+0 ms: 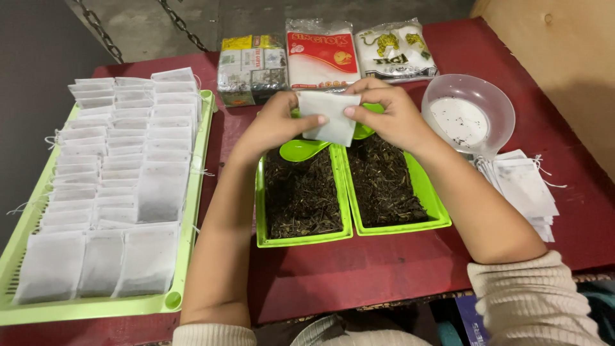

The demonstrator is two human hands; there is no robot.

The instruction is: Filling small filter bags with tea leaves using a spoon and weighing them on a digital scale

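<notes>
Both hands hold one small white paper tea bag (pixel 330 115) up above the far ends of two green trays of loose dark tea. The left hand (pixel 277 122) pinches the bag's left edge between thumb and fingers, and the right hand (pixel 392 114) clamps its right edge, the thumb pressed on the front face. Below the bag, a green plastic scoop (pixel 301 149) lies at the far end of the left tea tray (pixel 302 238), and the right tea tray (pixel 400 225) sits touching it side by side. On the left of the red table (pixel 384 263) a large green tray (pixel 96 307) carries rows of overlapping filled white bags (pixel 128 186). To the right stand a clear plastic bowl (pixel 469 112) and, just beside it, a stack of flat empty bags with strings (pixel 525 189). Three tea packets (pixel 320 57) line the far edge.
</notes>
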